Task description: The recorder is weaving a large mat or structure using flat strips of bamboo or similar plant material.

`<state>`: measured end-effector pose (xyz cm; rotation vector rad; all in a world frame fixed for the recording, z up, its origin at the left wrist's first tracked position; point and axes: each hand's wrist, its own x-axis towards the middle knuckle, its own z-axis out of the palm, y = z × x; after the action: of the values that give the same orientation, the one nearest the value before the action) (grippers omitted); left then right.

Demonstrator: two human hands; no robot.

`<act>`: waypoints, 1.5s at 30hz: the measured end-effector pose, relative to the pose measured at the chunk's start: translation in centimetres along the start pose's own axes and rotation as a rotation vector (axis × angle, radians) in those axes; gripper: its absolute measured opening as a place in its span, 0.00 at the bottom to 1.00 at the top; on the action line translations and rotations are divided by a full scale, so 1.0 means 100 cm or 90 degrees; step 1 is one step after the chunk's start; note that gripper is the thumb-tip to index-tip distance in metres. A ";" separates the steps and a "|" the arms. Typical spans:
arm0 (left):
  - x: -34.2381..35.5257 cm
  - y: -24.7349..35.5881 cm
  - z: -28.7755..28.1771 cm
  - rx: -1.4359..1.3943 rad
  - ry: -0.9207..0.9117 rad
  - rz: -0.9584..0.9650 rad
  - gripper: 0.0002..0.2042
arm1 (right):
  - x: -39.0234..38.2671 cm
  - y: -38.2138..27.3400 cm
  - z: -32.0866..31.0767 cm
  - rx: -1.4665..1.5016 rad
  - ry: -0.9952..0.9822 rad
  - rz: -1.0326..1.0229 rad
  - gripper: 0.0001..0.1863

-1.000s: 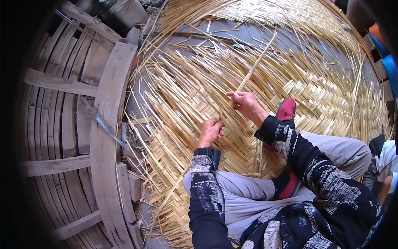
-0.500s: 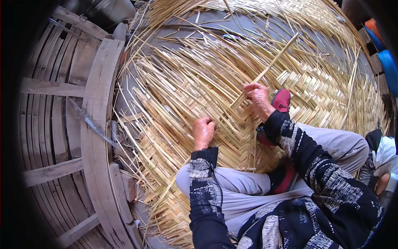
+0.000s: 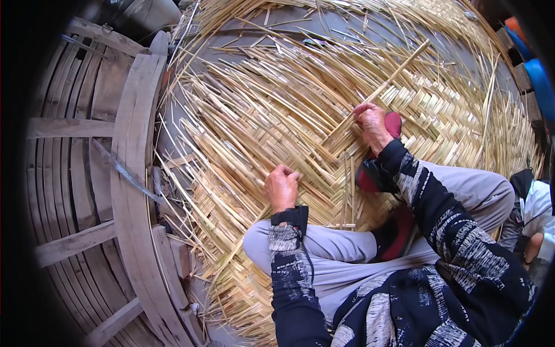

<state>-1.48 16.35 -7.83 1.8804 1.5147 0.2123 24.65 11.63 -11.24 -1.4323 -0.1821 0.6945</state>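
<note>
Since approx 1 s ago, right hand has shifted up and to the right w/ the long bamboo strip, which now slants further toward upper right; left hand stays low on the weave, near the knee. Right hand is closed, pinching the strip's lower end where it enters the woven mat. Left hand is curled, knuckles up, pressing on loose slats; can't tell if it grips one. Progress, as a judgement: herringbone weave looks tight and finished to the right & around the legs, approx half of what shows; left and upper parts are only loose splayed strips, not yet interlaced, so plenty left. Person sits on the mat itself, grey trousers, red shoe beside right hand. Mat lies over a dark rounded surface. To the left, a curved wooden frame w/ cross slats; blue object at far right edge; another person's sleeve at lower right.
</note>
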 end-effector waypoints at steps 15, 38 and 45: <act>-0.005 -0.003 0.029 0.000 0.111 0.033 0.10 | 0.015 0.017 -0.005 -0.184 0.115 -0.088 0.13; 0.048 0.076 0.088 -0.095 -0.049 0.249 0.09 | 0.008 0.001 -0.008 -0.004 0.066 -0.023 0.13; 0.055 0.086 0.088 -0.070 -0.052 0.182 0.12 | 0.012 0.002 -0.013 0.105 0.020 -0.032 0.10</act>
<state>11.61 17.10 -10.72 1.9864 1.1532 0.3384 26.14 11.19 -11.97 -1.2757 -0.1323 0.6301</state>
